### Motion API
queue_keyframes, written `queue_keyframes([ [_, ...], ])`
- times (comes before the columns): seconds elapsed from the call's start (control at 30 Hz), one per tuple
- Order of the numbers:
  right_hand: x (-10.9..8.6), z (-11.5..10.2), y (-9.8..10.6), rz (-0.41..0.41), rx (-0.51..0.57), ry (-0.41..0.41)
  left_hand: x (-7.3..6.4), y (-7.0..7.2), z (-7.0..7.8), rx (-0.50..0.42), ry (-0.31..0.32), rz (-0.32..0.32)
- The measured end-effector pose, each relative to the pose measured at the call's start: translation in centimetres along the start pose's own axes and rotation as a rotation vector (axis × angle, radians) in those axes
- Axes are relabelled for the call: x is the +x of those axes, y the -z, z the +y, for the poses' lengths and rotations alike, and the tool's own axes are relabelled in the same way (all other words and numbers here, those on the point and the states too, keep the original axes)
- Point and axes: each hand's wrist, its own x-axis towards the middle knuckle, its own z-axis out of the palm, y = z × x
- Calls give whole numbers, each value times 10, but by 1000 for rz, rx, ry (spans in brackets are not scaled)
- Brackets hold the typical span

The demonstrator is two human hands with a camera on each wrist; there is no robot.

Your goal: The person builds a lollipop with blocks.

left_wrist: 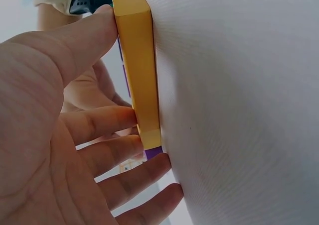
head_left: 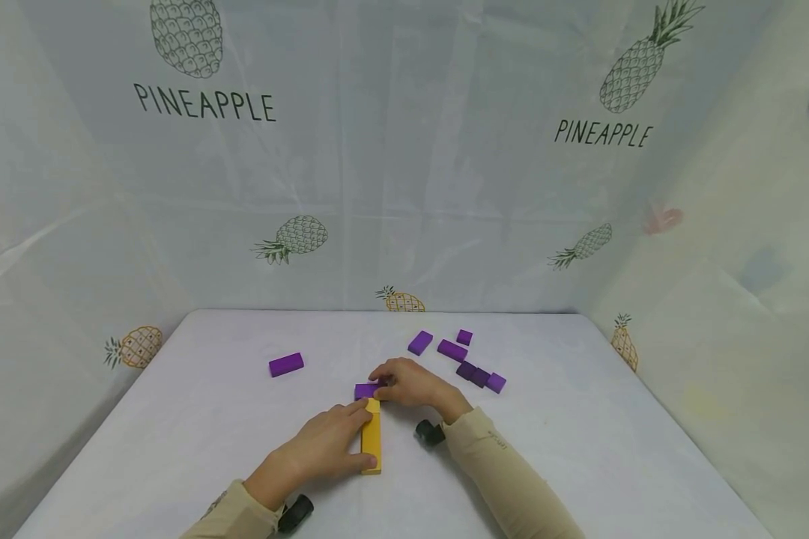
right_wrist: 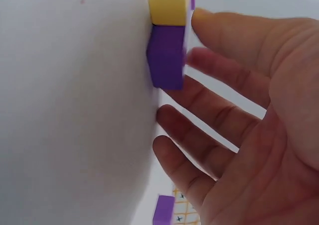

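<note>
I rest my left hand [head_left: 323, 449] with straight fingers along the stiff, light-looking yellow block [head_left: 371, 446], best held by its long sides, while my right hand [head_left: 411, 383], fingers loosely open, touches the purple block [head_left: 365, 390] at its 12 o'clock end on the bench [head_left: 580, 419].

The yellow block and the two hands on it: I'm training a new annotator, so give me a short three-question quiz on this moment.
1. True or false: the yellow block lies flat on the white table.
2. What touches the yellow block's far end? A) a purple block B) a black wrist camera C) nothing
3. Which hand lies along the yellow block's side?

Key:
1. True.
2. A: the purple block abuts it, with the right hand at that block.
3. The left hand; its fingers press the block's side.
</note>
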Motion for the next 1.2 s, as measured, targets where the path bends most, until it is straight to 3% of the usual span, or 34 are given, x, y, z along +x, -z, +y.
queue_keyframes([
  [0.17,-6,3,11,20,35,-69,0,-2,-2,16,-13,13],
  [0.4,-15,16,28,87,67,-57,1,0,-1,13,5,2],
  [0.6,-28,30,32,116,75,-120,0,0,1,-2,25,-9],
  [1.2,-44,65,46,209,-251,-172,-1,-1,1,9,29,-13],
])
